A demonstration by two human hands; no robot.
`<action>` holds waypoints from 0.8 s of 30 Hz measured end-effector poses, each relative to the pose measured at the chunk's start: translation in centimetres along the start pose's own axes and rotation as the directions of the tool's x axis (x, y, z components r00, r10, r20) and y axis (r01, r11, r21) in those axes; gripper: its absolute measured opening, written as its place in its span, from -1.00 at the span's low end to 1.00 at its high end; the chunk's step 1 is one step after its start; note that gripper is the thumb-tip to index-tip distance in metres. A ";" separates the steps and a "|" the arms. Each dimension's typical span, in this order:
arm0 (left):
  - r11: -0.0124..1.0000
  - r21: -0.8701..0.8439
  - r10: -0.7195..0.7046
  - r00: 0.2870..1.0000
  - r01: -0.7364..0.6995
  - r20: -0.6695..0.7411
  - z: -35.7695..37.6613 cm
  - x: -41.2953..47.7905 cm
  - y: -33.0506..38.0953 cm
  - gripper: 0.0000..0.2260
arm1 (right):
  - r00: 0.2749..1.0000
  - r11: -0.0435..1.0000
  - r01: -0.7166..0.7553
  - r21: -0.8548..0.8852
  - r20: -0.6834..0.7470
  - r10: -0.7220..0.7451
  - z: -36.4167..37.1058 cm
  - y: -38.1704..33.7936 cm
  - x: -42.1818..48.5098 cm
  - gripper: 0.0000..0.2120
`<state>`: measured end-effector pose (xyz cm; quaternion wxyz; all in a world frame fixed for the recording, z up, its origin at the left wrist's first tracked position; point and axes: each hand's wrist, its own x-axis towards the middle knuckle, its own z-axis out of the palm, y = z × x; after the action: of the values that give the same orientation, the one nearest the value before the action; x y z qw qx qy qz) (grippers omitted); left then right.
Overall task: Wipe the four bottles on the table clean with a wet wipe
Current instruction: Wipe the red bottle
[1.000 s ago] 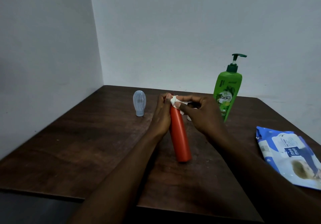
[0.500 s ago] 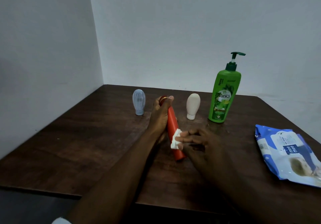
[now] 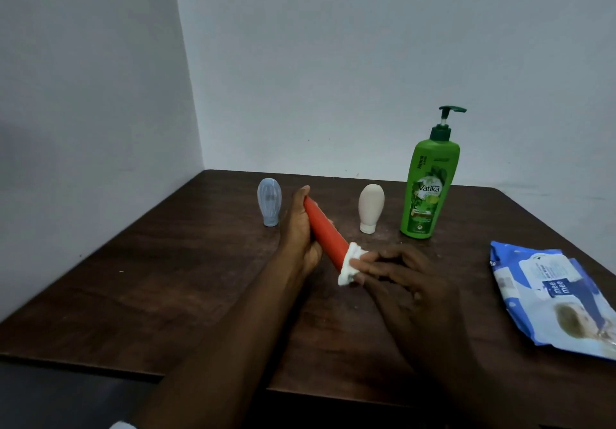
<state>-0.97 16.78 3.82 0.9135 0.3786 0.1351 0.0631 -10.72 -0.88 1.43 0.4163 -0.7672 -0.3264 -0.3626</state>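
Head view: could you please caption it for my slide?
Left hand grips the red bottle; right hand holds a wet wipe against its end.

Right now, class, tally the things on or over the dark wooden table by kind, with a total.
Bottles: 4 (red cylindrical bottle, pale blue squeeze bottle, cream squeeze bottle, green pump bottle)
White wet wipe: 1
Blue wipe pack: 1
Total: 6

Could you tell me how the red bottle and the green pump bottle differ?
The red bottle is tilted, held in the left hand; the green pump bottle stands upright on the table. The red bottle is plain and slim; the green pump bottle is wider and labelled. The right hand holds a wet wipe on the red bottle's near end; the green pump bottle is untouched. Both are brightly coloured.
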 end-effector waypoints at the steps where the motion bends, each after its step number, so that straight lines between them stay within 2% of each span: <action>1: 0.998 -0.057 -0.031 0.999 0.030 -0.009 0.0 0.0 0.0 -0.71 | 0.999 0.999 -0.033 0.015 -0.038 0.034 -0.3 -0.1 0.3 -0.78; 5: 0.984 -0.151 -0.103 0.994 0.095 -0.045 0.2 -0.2 -0.1 -0.69 | 0.990 0.993 -0.092 0.069 -0.102 0.098 -0.2 -1.0 1.5 -0.73; 8: 0.980 -0.166 -0.126 0.988 0.109 -0.094 0.6 -0.9 0.0 -0.41 | 0.976 0.980 -0.143 0.138 -0.143 0.162 -0.2 -1.6 1.6 -0.75; 9: 0.977 -0.178 -0.132 0.986 0.113 -0.098 0.7 -1.2 0.1 -0.38 | 0.972 0.974 -0.159 0.159 -0.149 0.183 -0.2 -1.7 1.6 -0.77; 14: 0.976 -0.165 -0.166 0.976 0.143 -0.137 0.7 -2.0 -0.4 -0.43 | 0.955 0.957 -0.230 0.177 -0.150 0.257 0.1 -2.0 1.4 -0.83; 17: 0.972 -0.180 -0.174 0.976 0.150 -0.129 0.5 -1.5 -1.0 -0.39 | 0.965 0.978 -0.185 0.093 -0.170 0.199 -0.1 -2.2 1.8 -0.84; 21: 0.983 -0.100 -0.170 0.976 0.156 -0.139 0.5 -1.5 -1.8 -0.31 | 0.984 0.997 -0.064 -0.033 -0.169 0.057 -0.2 -2.7 2.5 -0.81; 22: 0.983 -0.091 -0.169 0.977 0.158 -0.131 0.4 -1.5 -1.7 -0.32 | 0.986 0.997 -0.032 -0.063 -0.168 0.021 -0.1 -2.7 2.6 -0.82; 24: 0.991 -0.024 -0.137 0.982 0.134 -0.129 0.3 -1.6 -1.4 -0.51 | 0.985 0.991 0.010 -0.137 -0.171 -0.034 0.1 -3.0 2.7 -0.82</action>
<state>-2.40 15.23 3.33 0.9078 0.3564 0.2195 0.0264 -11.66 1.02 4.86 0.3859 -0.7557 -0.2721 -0.4538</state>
